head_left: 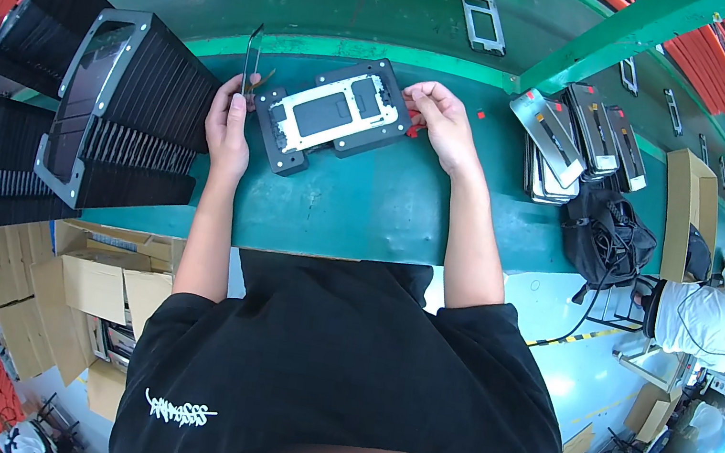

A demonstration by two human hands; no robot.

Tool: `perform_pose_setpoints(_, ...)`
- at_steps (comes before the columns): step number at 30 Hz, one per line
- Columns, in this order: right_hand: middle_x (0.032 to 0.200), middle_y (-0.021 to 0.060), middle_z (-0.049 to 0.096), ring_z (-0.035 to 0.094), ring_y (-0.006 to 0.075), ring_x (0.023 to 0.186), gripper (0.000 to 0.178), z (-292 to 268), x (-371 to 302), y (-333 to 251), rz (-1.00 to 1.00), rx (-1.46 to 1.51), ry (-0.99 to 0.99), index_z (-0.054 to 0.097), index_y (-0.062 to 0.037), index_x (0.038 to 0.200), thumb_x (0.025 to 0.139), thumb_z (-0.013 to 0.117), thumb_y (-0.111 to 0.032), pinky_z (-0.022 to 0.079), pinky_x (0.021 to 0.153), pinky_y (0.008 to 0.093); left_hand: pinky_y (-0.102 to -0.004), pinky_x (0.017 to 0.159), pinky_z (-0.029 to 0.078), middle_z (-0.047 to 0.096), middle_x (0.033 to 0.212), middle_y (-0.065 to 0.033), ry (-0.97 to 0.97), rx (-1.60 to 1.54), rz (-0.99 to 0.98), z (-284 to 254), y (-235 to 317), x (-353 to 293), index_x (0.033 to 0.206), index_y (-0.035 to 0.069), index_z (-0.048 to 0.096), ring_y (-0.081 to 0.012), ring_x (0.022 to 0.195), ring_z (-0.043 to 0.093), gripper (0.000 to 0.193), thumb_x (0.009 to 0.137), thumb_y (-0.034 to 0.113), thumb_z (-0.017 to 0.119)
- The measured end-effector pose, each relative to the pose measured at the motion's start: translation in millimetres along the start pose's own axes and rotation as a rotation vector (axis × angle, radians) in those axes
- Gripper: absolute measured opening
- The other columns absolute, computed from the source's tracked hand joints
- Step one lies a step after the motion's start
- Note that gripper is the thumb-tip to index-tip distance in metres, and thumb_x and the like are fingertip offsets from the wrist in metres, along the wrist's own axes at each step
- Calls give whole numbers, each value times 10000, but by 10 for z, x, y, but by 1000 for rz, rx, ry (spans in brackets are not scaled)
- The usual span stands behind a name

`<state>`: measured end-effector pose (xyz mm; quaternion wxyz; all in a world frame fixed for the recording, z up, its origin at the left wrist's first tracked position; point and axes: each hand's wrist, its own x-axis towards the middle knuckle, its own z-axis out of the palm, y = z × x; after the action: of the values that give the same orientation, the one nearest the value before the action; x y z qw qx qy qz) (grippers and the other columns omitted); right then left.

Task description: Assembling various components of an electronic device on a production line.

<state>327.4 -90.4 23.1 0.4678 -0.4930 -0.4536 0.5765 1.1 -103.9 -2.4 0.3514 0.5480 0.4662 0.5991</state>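
Note:
My left hand (231, 128) grips a thin, dark-edged panel (252, 57), which stands almost edge-on above the fingers. Between my hands lies a black fixture block (290, 159) with metal studs at its corners. A white phone-shaped frame (316, 116) with a dark inner area rests in it, tilted up toward the right. My right hand (446, 128) is at the fixture's right end, its thumb and fingertips pinched together. Small red pieces (415, 125) show just under those fingertips; whether one is held is hidden.
Black slotted racks (126, 112) crowd the left side. To the right, stacked flat panels (548, 138) lie beside a black bag (608, 236) and a cardboard box (687, 211). A green post (623, 40) crosses the upper right. A co-worker (706, 311) sits at far right.

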Motion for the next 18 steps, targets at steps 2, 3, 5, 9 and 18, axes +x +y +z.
perform_pose_setpoints(2, 965, 24, 680, 608, 87, 866, 180, -3, -12, -18, 14, 0, -1, 660, -48, 1061, 1039, 574, -205, 476, 736, 240, -289, 929, 450, 659, 1282, -94, -5, 19, -8, 11, -11, -7, 1342, -20, 563, -129, 1024, 577, 472, 1072, 353, 460)
perform_pose_setpoints(3, 965, 24, 680, 608, 87, 866, 180, -4, -14, -19, 13, 0, -2, 660, -48, 1061, 1039, 574, -205, 476, 736, 240, -294, 945, 436, 659, 1285, -93, -7, 27, -12, 16, -10, -8, 1343, -19, 564, -132, 1034, 571, 489, 1074, 370, 439)
perform_pose_setpoints(5, 962, 25, 683, 613, 88, 864, 182, -8, -16, -15, 14, -1, -8, 660, -49, 1061, 1040, 573, -208, 476, 729, 240, -294, 948, 435, 659, 1284, -94, -4, 32, -15, 16, -2, -12, 1342, -19, 565, -132, 1038, 570, 491, 1074, 373, 440)
perform_pose_setpoints(9, 962, 25, 688, 621, 89, 869, 184, -13, -13, -4, 19, 6, -13, 660, -51, 1061, 1042, 572, -212, 477, 729, 240, -296, 953, 431, 661, 1280, -95, -3, 41, -19, 18, 25, -19, 1340, -19, 567, -135, 1049, 567, 494, 1074, 379, 441)
perform_pose_setpoints(18, 967, 25, 695, 631, 89, 882, 185, -18, 8, 26, -2, -5, -4, 660, -51, 1058, 1042, 575, -215, 480, 737, 238, -296, 946, 431, 665, 1272, -95, -3, 44, -6, 21, 28, -10, 1328, -19, 576, -136, 1045, 564, 489, 1075, 375, 436)
